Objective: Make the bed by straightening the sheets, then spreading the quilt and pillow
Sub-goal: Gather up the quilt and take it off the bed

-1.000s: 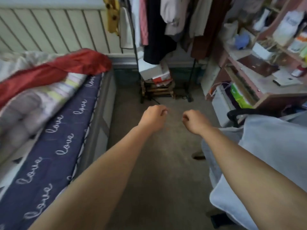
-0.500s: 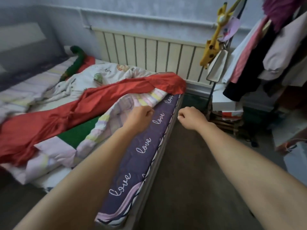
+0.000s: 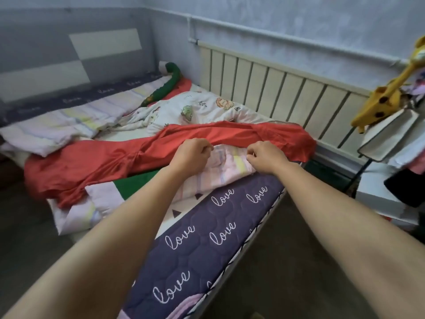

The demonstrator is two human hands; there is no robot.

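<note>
A crumpled red sheet (image 3: 103,162) lies in a band across the bed. Under its near edge sits a bunched pastel striped quilt (image 3: 218,176) with a green patch. My left hand (image 3: 190,155) has its fingers curled round the red sheet's near edge. My right hand (image 3: 264,157) pinches the same edge a little to the right, where it meets the striped quilt. A white quilt with cartoon animals (image 3: 202,107) is heaped behind, by the radiator. A folded striped cover (image 3: 69,123) lies near the headboard. The purple "love" mattress (image 3: 207,238) shows bare along the near side.
A long green plush (image 3: 171,81) lies at the bed's far corner. A white radiator (image 3: 276,90) runs along the wall behind the bed. At the right stand a yellow giraffe toy (image 3: 386,97), a tilted mirror (image 3: 388,134) and white boxes (image 3: 379,194). Grey floor (image 3: 287,272) borders the bed.
My view has turned from the floor and clothes rack to the bed. Both hands have moved forward over the mattress and onto the red sheet's edge.
</note>
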